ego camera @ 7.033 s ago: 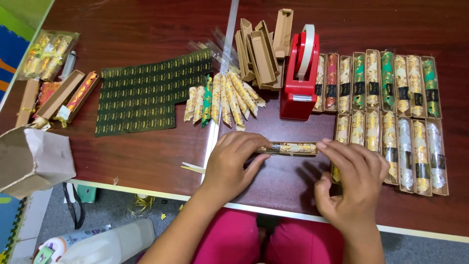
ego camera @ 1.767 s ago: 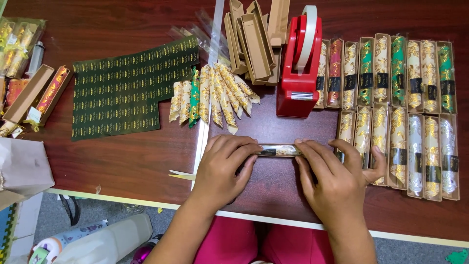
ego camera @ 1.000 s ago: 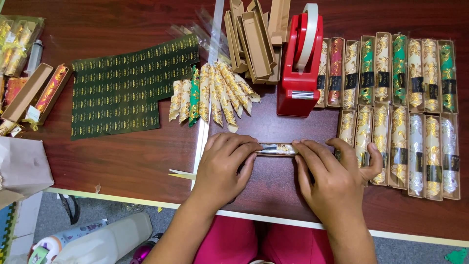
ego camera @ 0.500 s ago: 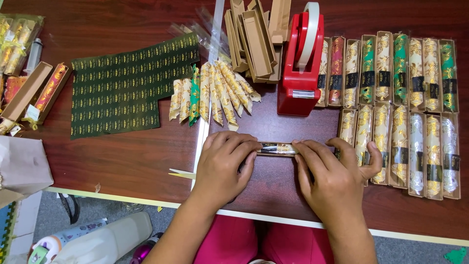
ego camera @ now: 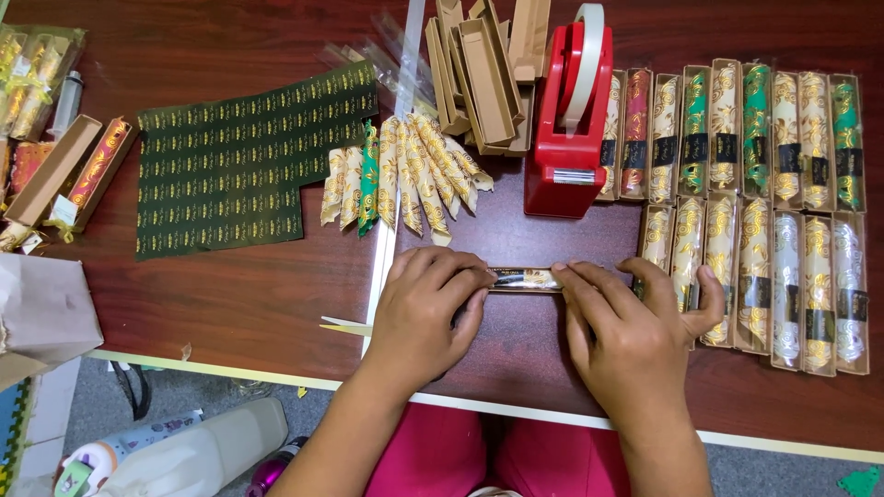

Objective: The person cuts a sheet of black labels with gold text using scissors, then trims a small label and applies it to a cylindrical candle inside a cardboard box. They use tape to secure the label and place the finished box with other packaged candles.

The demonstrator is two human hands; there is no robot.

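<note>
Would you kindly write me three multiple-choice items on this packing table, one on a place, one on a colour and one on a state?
1. Where does the tape dispenser stand?
A. Left of the dark green sticker sheet
B. Between the empty brown trays and the rows of packed boxes
C. On the floor

2. What colour is the tape dispenser?
A. Red
B. Blue
C. White

3. How is the narrow box at the table's near edge held?
A. By the left hand alone
B. It lies untouched
C. Between both hands

Answers: 1 B, the trays lie to its left and the packed boxes to its right. 2 A, its body is red. 3 C, the left hand and right hand press on its two ends.
</note>
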